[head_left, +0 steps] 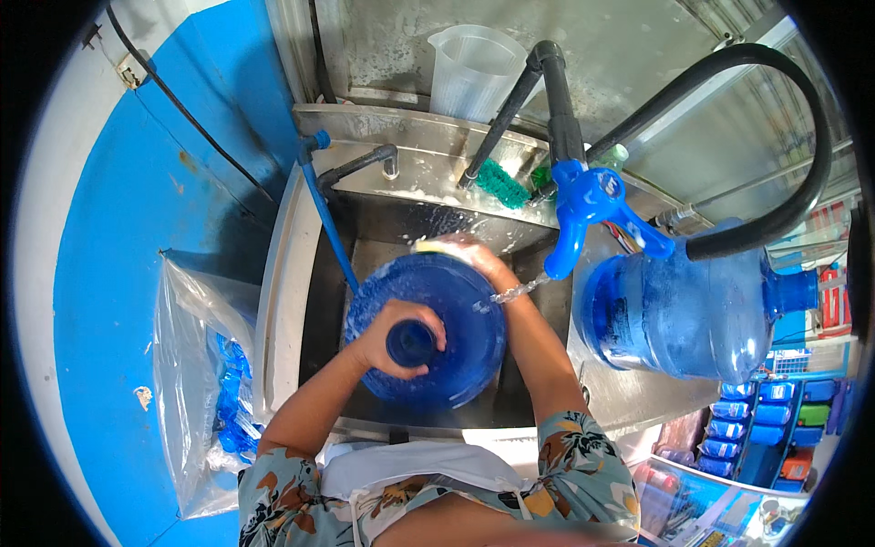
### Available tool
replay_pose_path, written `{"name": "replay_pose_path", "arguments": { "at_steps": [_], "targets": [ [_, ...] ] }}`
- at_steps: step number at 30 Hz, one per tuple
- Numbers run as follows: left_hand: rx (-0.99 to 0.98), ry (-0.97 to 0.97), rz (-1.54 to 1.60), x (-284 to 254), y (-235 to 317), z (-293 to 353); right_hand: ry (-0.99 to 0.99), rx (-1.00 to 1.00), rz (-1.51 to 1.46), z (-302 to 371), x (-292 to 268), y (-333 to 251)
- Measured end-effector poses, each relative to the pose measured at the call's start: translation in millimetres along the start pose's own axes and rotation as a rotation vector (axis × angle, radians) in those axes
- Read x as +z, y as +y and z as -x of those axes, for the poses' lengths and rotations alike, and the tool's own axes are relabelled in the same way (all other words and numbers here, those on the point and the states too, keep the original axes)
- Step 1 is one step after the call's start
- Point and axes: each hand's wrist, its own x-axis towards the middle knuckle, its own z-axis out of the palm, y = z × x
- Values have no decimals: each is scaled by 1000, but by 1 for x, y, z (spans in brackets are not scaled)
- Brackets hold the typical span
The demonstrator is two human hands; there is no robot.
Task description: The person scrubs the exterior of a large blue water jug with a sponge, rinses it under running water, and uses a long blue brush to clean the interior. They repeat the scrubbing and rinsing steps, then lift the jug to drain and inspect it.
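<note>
A large blue water jug (456, 310) stands upright in the steel sink (365, 237), seen from above. My left hand (387, 339) is wrapped around its neck, just below the open mouth. My right hand (474, 255) presses a yellow sponge (428, 245) against the jug's far shoulder, where there is foam. A thin stream of water (515, 292) runs from the blue tap valve (588, 205) onto my right wrist.
A second blue jug (693, 314) lies on its side on the steel counter at the right. A clear measuring jug (474, 68) stands on the back ledge by a green scrub pad (501, 184). Black hoses arch overhead. A clear plastic bag (205, 383) hangs at the left.
</note>
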Motion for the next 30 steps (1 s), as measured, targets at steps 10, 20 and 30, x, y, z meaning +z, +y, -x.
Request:
{"name": "replay_pose_path", "arguments": {
  "at_steps": [10, 20, 30],
  "targets": [
    [42, 465, 144, -24, -9, 20, 164, 849, -288, 171, 85, 172],
    [42, 560, 178, -36, -23, 19, 317, 1376, -1291, 270, 168, 157],
    [64, 442, 98, -1, -13, 18, 883, 730, 766, 157, -104, -18]
  ]
}}
